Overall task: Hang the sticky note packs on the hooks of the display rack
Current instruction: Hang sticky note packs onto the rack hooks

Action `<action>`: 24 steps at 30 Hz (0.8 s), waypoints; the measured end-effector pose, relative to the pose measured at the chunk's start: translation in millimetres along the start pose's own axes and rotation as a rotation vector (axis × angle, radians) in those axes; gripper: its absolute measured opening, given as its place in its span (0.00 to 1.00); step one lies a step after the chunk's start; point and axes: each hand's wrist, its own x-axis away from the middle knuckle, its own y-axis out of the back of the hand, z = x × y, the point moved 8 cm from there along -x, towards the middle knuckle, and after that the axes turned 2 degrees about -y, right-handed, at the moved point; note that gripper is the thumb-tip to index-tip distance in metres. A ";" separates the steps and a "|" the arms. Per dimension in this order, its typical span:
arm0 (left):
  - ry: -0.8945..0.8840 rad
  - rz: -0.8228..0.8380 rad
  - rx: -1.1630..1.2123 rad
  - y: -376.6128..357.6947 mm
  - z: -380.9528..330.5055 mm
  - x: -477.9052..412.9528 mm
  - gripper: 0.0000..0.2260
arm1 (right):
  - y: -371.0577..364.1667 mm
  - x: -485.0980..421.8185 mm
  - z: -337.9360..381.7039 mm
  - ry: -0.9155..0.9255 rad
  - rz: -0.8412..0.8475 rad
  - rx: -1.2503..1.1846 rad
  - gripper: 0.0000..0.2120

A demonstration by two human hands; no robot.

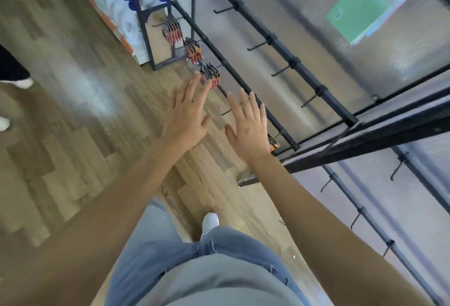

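Head view, tilted: your left hand (187, 118) and right hand (249, 127) reach forward side by side, backs up, fingers straight and spread; neither has hold of anything. Both lie in front of the rack (316, 91), a black frame whose bars run diagonally across a ribbed, translucent panel (304, 13). On the lower bar (233, 71), three clusters of packs (193, 50) hang from hooks, spaced along its far stretch. Your left fingertips (207, 85) overlap the nearest cluster; whether they touch it you cannot tell. One further pack (273, 143) shows just beside your right wrist, near the close end of that bar, partly hidden by the wrist. The upper bar carries a row of hooks (258, 46) that jut toward you. A green pack (358, 13) appears at upper right, blurred; what holds it cannot be made out. Beneath your arms, your jeans (207, 257) and one white shoe (210, 220) are seen over the wood-pattern floor (73, 135). At the left edge stand another person's white shoes (23, 83).
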 end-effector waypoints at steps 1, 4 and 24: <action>-0.035 0.005 -0.010 1.7 6.8 -11.9 0.33 | -1.1 -10.5 2.0 -0.025 -0.003 0.009 0.30; -0.113 0.050 -0.042 13.1 30.6 -52.2 0.34 | 2.0 -44.5 13.6 -0.114 -0.060 0.001 0.31; -0.809 -0.185 0.133 184.3 -21.1 -221.5 0.30 | 165.7 -165.5 48.7 -0.492 -0.631 0.177 0.31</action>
